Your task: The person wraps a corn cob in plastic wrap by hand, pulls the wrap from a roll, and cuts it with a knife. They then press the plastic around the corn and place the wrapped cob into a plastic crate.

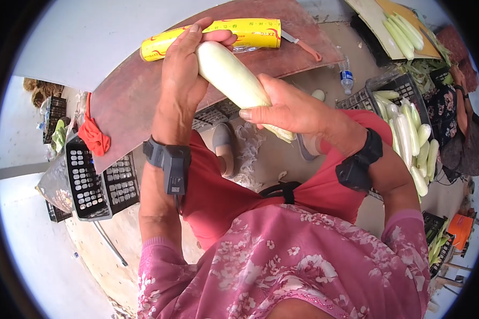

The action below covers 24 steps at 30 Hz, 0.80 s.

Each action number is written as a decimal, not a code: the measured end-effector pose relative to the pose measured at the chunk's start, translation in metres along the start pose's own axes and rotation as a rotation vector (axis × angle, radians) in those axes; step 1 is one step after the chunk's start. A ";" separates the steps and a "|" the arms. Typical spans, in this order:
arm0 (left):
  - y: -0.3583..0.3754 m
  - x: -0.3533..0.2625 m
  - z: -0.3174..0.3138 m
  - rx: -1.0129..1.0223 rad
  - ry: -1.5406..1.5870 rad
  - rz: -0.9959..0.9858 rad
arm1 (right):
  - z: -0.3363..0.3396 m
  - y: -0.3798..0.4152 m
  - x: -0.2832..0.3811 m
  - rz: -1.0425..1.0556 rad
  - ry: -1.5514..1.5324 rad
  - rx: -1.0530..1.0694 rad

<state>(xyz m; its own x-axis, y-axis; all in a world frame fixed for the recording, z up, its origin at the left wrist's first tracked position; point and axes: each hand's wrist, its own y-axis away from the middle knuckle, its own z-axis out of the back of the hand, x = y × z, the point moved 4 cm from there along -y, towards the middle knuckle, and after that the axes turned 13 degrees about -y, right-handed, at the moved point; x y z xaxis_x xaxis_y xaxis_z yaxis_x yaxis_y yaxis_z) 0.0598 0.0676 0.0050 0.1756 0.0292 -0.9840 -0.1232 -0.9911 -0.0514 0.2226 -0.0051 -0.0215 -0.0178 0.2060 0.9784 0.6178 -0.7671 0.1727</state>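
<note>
An ear of corn (231,73) in pale inner husk lies slantwise between my two hands, above the near edge of the reddish table (130,95). My left hand (183,66) cups its upper left end, with the fingers partly behind it. Closed round the lower right part is my right hand (292,103), its thumb across the front. A few kernels seem to show at the lower tip. Just beyond my left hand, a yellow printed box or roll of film (255,33) lies on the table, partly covered by my fingers.
A knife (303,47) lies right of the yellow packaging. A crate (380,85) of corn ears stands at right, near a water bottle (346,77). More ears (402,34) lie on a board. At left are a red cloth (94,133) and a black crate (88,181).
</note>
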 end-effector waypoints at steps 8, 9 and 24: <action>0.005 -0.004 -0.011 -0.059 0.234 0.059 | 0.005 -0.001 0.008 0.066 -0.085 -0.003; 0.005 -0.005 -0.010 -0.050 0.269 0.050 | 0.006 -0.001 0.010 0.096 -0.107 -0.015; -0.015 0.016 0.030 -0.045 0.425 0.111 | 0.018 0.003 0.021 0.368 0.105 -0.059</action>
<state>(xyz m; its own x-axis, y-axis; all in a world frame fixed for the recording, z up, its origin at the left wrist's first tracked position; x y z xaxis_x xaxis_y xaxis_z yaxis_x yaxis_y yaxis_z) 0.0353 0.0872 -0.0149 0.5511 -0.1250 -0.8250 -0.1229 -0.9901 0.0679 0.2379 0.0078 -0.0029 0.1145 -0.1509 0.9819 0.5518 -0.8123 -0.1892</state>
